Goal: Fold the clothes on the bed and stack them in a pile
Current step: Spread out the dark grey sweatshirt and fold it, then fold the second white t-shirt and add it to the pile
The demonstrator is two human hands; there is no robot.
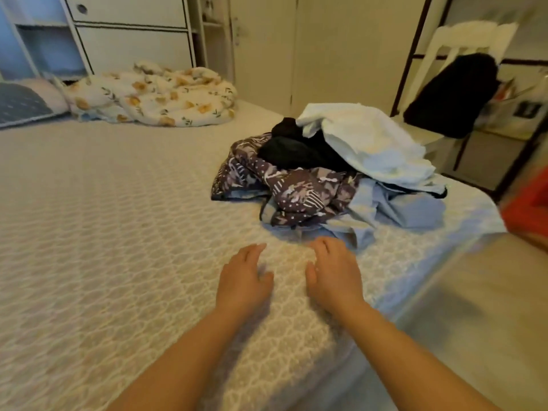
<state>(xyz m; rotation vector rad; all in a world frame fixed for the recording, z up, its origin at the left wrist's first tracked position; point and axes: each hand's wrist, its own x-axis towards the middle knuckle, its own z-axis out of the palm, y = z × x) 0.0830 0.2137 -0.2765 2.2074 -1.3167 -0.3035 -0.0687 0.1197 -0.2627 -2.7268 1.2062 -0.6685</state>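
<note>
My left hand [243, 277] and right hand [333, 272] hold nothing, fingers loose. The clothes [326, 176] sit just beyond. I should pick one piece only.

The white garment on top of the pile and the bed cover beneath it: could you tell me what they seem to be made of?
White garment: seemingly soft matte cotton-like cloth, going by its limp rumpled folds. Bed cover: probably quilted or woven textile, given its raised repeating pattern.

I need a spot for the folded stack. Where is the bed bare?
The bedspread is bare left of the clothes heap, from the floral duvet down to the near edge, around the left hand and right hand. The right corner is crowded by the heap.
</note>
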